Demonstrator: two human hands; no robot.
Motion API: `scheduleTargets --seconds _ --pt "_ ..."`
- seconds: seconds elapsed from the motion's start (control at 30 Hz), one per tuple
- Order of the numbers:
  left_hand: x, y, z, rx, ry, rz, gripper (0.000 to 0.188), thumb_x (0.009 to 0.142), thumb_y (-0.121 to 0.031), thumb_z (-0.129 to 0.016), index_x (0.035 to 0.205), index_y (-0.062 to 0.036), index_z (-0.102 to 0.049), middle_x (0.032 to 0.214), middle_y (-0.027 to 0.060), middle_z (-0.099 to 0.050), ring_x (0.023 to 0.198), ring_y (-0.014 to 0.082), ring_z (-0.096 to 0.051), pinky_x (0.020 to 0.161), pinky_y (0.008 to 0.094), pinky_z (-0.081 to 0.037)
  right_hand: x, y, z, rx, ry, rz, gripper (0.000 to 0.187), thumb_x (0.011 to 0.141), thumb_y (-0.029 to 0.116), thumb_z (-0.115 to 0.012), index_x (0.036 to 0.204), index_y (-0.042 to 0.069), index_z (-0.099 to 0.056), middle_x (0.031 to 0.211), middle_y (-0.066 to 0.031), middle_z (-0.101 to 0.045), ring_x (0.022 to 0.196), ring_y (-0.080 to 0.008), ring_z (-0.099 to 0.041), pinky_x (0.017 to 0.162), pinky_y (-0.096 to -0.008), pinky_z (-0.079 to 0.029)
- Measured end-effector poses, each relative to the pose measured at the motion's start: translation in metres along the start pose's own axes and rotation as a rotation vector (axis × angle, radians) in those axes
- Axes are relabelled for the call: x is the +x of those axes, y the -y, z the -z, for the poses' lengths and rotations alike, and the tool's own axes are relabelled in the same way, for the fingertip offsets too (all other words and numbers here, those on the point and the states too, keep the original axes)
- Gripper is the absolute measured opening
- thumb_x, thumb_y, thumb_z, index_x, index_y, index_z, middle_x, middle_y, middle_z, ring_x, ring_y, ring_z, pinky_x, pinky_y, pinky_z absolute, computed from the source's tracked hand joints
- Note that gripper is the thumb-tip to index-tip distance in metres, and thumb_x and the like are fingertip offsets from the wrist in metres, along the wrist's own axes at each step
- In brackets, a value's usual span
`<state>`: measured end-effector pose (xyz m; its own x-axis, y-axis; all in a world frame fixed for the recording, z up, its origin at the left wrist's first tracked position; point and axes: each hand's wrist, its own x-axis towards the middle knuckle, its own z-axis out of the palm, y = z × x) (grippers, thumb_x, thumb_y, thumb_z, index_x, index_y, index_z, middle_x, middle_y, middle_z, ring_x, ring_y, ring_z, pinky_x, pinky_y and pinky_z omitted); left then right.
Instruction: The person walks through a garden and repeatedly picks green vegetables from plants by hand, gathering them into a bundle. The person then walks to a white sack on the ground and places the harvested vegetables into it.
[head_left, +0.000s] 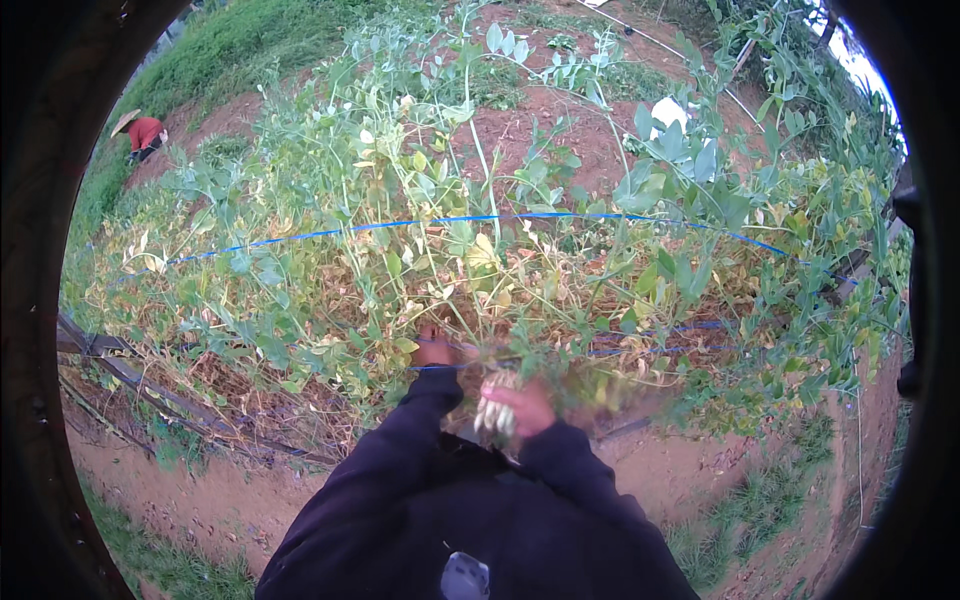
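Note:
In front of me stands a row of pea vines (440, 265), green at the top and yellowed or dry lower down. My right hand (528, 405) is closed around a bunch of pale, whitish-green pods (494, 412), which look like pea pods and hang below its thumb. Just left of it and a little farther off, my left hand (433, 350) reaches in among the vines. Leaves and stems cover its fingers, so whether it grips anything does not show. Foliage beside the right hand is blurred.
Blue twine (400, 224) runs across the vines, with lower strands near my hands. Dark poles (130, 375) lean at the left. A person (143, 132) in a red top and straw hat bends over at the far left. A bare dirt path (200, 490) runs along the row.

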<state>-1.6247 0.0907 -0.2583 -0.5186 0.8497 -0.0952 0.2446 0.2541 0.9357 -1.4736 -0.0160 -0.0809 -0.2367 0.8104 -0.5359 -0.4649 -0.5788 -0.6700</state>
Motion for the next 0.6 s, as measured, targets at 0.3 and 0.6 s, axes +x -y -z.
scheduleTargets --seconds 0.3,0.6 --pt "0.019 0.039 0.002 0.365 0.343 -0.117 0.023 0.069 -0.019 -0.065 0.089 -0.0064 -0.064 0.075 0.0072 -0.063 0.065 0.0166 -0.060 0.058 0.0322 -0.048 -0.050 0.022 -0.032 0.019 0.245 -0.003 0.015 0.074 0.008 -0.061 0.085 -0.001 -0.056 0.070 -0.0093 -0.060 0.061 -0.0171 -0.061 0.055 -0.0281 -0.048" --pt "0.006 -0.022 0.023 -0.098 0.234 0.059 0.021 0.078 -0.021 -0.063 0.068 -0.0026 -0.058 0.057 0.0035 -0.053 0.047 0.0135 -0.048 0.046 0.0292 -0.039 -0.054 0.000 -0.001 0.561 0.302 -0.085 0.018 0.080 0.016 -0.053 0.093 0.003 -0.051 0.084 -0.0079 -0.054 0.070 -0.0212 -0.060 0.055 -0.0297 -0.053"
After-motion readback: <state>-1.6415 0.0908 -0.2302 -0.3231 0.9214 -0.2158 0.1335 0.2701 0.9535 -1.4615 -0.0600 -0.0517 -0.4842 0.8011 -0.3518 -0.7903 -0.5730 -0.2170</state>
